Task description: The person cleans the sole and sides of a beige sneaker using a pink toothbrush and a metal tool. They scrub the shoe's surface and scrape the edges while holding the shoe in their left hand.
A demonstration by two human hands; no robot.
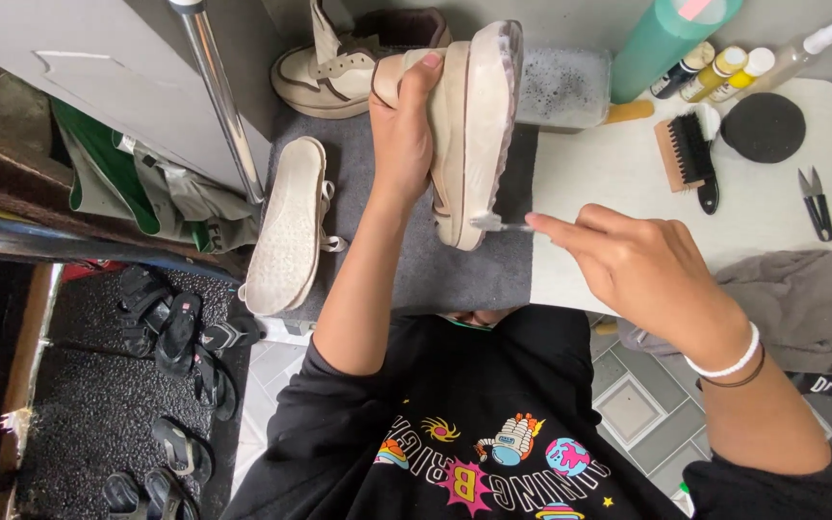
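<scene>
Nearest the camera: black printed shirt, both forearms reaching away over a grey mat (pixel 406 270) and a white board (pixel 618 173).

Right hand (pixel 642 265), white band at the wrist, fingers closed in a pinch on a small brush (pixel 503 224). Its bristle end touches the lower edge of the sole. Only the thin handle and tip show; the rest is hidden in the fingers.

Left hand (pixel 404 125) clamped around a cream sneaker (pixel 469 125), held on edge with the pale sole facing right, thumb hooked over the upper. The shoe is up off the mat, just left of the board.

Risks, as a judgement: the shoe is steadied by one hand only, so hard pressure from the brush could twist it out of the grip. The pinch on the brush is slight; a snag in the tread might flick it loose.

Left on the mat: a second shoe (pixel 289 226) lying sole up. Farther: another sneaker (pixel 339 58) upright, a foamy tray (pixel 562 89).

Far right on the board: a black-bristled brush (pixel 688 154), a dark round sponge (pixel 763 127), small scissors (pixel 817 200), several bottles (pixel 719 72). A grey cloth (pixel 801 299) lies at right.
</scene>
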